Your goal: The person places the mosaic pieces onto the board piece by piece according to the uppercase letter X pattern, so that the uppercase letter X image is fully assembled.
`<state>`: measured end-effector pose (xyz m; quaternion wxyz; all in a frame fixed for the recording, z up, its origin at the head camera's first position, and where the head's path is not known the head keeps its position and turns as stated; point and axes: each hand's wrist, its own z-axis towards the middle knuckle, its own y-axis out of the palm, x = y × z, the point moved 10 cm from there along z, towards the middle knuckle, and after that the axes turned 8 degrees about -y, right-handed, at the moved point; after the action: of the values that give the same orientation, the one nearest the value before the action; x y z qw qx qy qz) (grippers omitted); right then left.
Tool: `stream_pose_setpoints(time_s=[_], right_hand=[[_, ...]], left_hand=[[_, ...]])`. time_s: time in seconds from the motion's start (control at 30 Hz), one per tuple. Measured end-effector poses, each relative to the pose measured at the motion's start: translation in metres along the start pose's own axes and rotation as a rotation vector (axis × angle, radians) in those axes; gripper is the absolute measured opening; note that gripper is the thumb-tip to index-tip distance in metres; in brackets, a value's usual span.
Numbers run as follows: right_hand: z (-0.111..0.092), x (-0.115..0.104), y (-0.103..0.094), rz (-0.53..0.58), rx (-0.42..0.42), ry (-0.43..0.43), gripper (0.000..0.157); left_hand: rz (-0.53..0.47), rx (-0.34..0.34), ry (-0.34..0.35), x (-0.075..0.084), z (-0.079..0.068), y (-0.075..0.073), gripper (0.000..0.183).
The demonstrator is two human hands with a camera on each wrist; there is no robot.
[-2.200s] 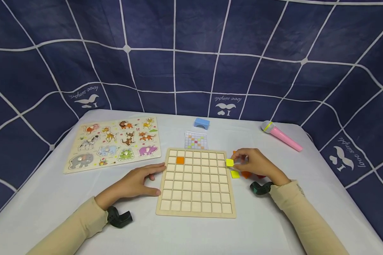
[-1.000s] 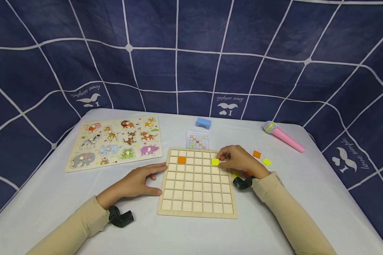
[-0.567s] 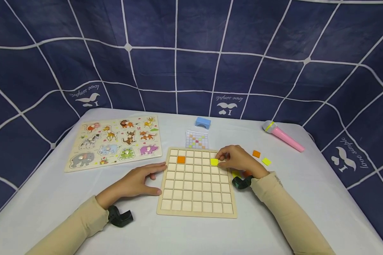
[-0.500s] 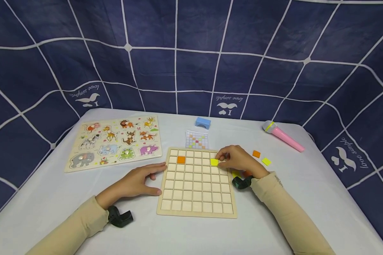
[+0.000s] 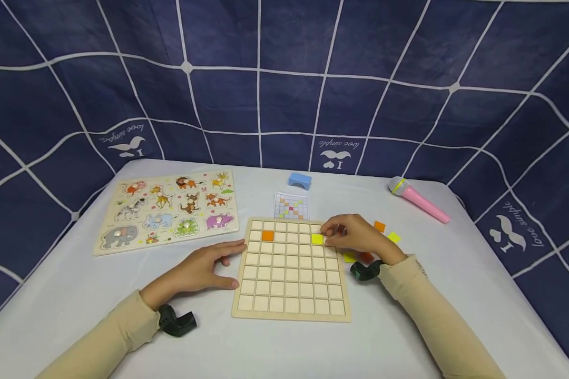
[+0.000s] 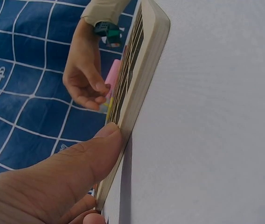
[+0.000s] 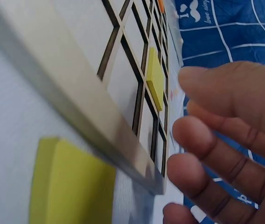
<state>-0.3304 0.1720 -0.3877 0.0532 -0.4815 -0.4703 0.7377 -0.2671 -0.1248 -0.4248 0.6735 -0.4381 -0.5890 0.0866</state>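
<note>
A wooden grid board (image 5: 284,273) lies flat before me. An orange tile (image 5: 267,236) sits in its second row, near the left. Further right in that row a yellow tile (image 5: 317,239) lies in a cell, and in the right wrist view the yellow tile (image 7: 155,79) shows apart from my fingers. My right hand (image 5: 353,234) hovers beside it over the board's right edge, fingers loosely bent and holding nothing. My left hand (image 5: 201,268) rests at the board's left edge, thumb and extended fingers touching its side.
Loose orange tiles (image 5: 379,226) and yellow tiles (image 5: 394,237) lie right of the board, some partly under the right hand. A pattern card (image 5: 291,206) and blue arch block (image 5: 300,181) stand behind. An animal puzzle (image 5: 168,210) lies left, a pink toy microphone (image 5: 422,201) right.
The right hand has carried the yellow tile left from beyond the board's edge into a second-row cell and let go of it. The left hand has stayed at the board's edge.
</note>
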Motion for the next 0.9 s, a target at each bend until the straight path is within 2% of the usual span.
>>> stream_pose_setpoints(time_s=[0.17,0.37,0.67,0.9], right_hand=[[-0.009,0.003,-0.005,0.069,0.007,-0.028,0.021],[-0.025,0.015,-0.014,0.212,0.015,0.000,0.025],[-0.050,0.038,-0.043,0.300,0.144,0.108,0.029],[-0.069,0.056,-0.065,0.302,0.242,0.195,0.038]], left_hand=[[-0.010,0.001,0.001,0.001,0.000,-0.001,0.086],[-0.013,0.006,0.003,0.002,0.000,-0.002,0.086],[-0.010,0.002,-0.007,-0.001,0.001,-0.001,0.086],[-0.009,0.002,-0.007,-0.002,0.001,-0.001,0.086]])
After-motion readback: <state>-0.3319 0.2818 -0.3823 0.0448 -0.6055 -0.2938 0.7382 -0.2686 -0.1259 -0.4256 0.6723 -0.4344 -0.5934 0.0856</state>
